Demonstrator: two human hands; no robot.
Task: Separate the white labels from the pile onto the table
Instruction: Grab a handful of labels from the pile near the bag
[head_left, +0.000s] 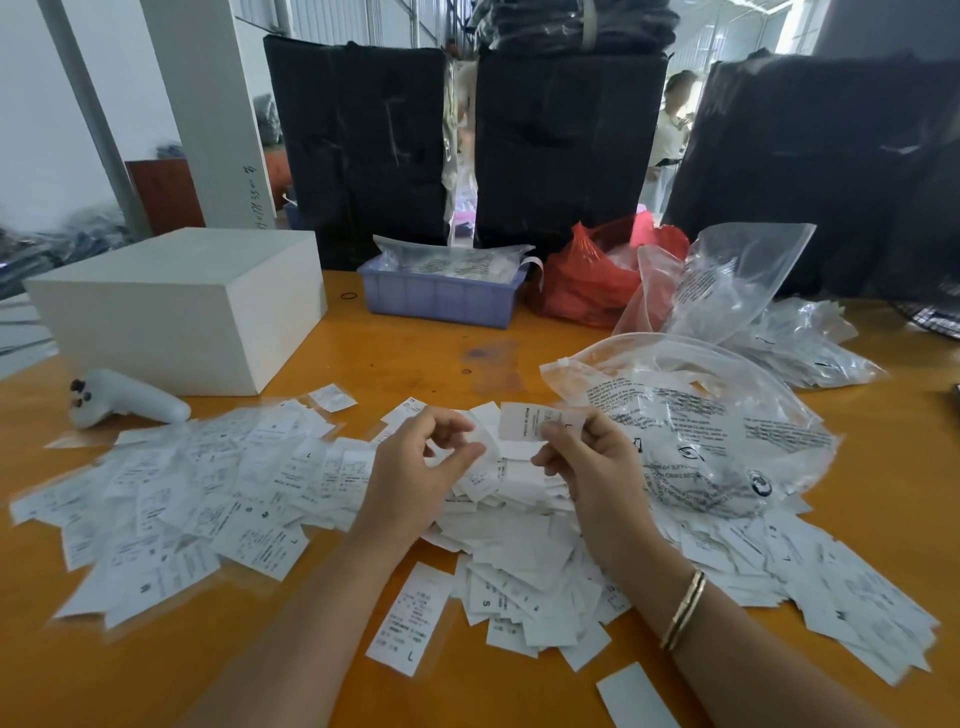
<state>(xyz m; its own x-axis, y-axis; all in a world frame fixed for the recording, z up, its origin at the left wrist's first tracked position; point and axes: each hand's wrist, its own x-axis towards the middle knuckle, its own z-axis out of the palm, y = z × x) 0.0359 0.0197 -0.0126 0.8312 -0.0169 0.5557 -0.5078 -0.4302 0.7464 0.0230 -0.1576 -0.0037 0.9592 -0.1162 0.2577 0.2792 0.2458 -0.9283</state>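
A heap of white printed labels (524, 540) lies on the orange table (395, 358) in front of me. More labels in clear sleeves (171, 499) spread flat to the left. My right hand (587, 462) pinches one white label (530, 421) by its lower edge, held upright above the heap. My left hand (415, 467) hovers just left of it, thumb and fingers curled but apart, nothing clearly held between them. A single label marked L (408, 621) lies apart near the front edge.
A white box (182, 306) and a white controller (124, 397) sit at the left. A blue tray (441, 293), a red bag (592, 275) and clear plastic bags (691, 415) crowd the back and right. Black wrapped bundles (566, 145) stand behind. A person stands far back.
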